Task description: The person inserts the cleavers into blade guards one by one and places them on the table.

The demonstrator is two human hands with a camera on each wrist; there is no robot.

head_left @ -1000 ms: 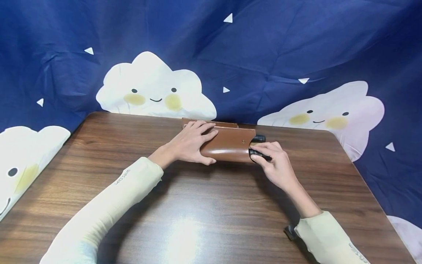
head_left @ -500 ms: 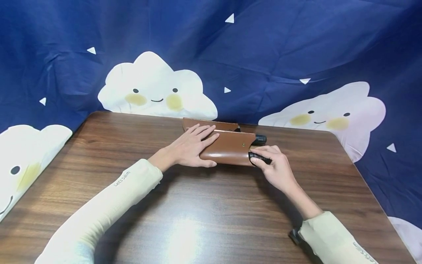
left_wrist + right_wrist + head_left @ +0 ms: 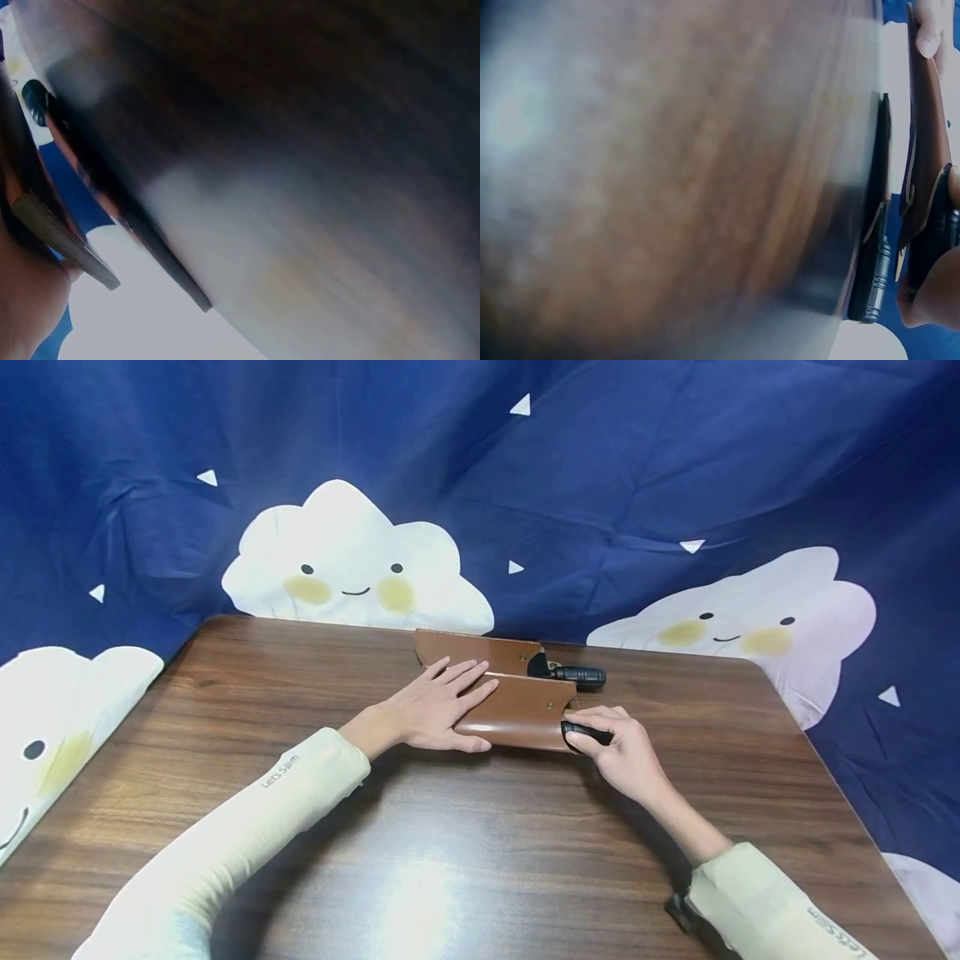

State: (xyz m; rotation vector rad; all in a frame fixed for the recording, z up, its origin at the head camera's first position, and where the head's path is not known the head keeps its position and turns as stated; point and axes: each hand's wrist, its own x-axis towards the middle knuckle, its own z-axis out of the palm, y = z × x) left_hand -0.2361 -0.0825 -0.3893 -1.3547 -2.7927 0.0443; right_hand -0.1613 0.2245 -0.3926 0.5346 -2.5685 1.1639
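A brown leather sheath (image 3: 521, 714) with a metal stud is held between both hands, a black handle (image 3: 587, 732) sticking out of its right end. My left hand (image 3: 423, 714) grips the sheath's left part, fingers spread over the top and thumb along the near edge. With thumb and fingers, my right hand (image 3: 630, 760) pinches the black handle at the mouth. In the right wrist view, this held sheath (image 3: 928, 142) is raised off the tabletop. Behind it, a second brown sheath (image 3: 480, 648) with its own ribbed black handle (image 3: 581, 677) lies on the table.
The dark wood table (image 3: 315, 877) reaches its far edge just behind the second sheath. A blue curtain (image 3: 570, 477) printed with white clouds hangs behind. A small dark object (image 3: 678, 912) shows at the right sleeve.
Both hands have brought the held sheath slightly toward the near side. More of the second sheath and its black handle now shows behind it.
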